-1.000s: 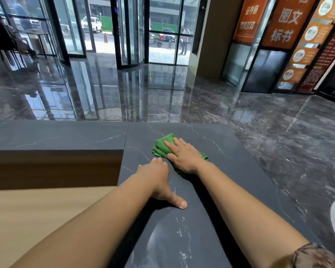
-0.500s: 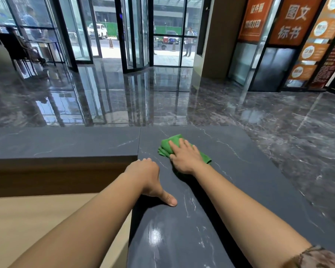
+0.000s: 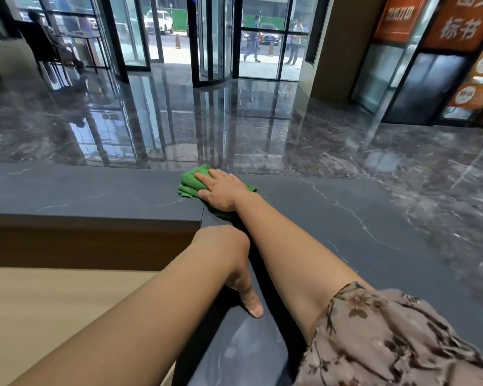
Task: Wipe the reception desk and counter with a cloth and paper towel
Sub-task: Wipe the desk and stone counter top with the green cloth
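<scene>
A folded green cloth (image 3: pixel 191 181) lies on the dark marble counter (image 3: pixel 360 218), near its far edge at the corner seam. My right hand (image 3: pixel 221 190) lies flat on the cloth with fingers straight, pressing it down and covering most of it. My left hand (image 3: pixel 232 263) rests on the counter's inner edge, nearer to me, with its thumb flat on the stone and its fingers bent over the edge out of sight. No paper towel is in view.
The counter runs left as a narrower ledge (image 3: pixel 81 190) above a brown wood panel (image 3: pixel 81 243) and the pale lower desk (image 3: pixel 53 310). Beyond lie a glossy lobby floor (image 3: pixel 234 126) and glass doors (image 3: pixel 215 40); orange signs (image 3: pixel 455 23) hang at right.
My right hand has pushed the cloth away from me and leftward, up to the counter's far edge at the corner seam. My left hand has stayed on the inner edge.
</scene>
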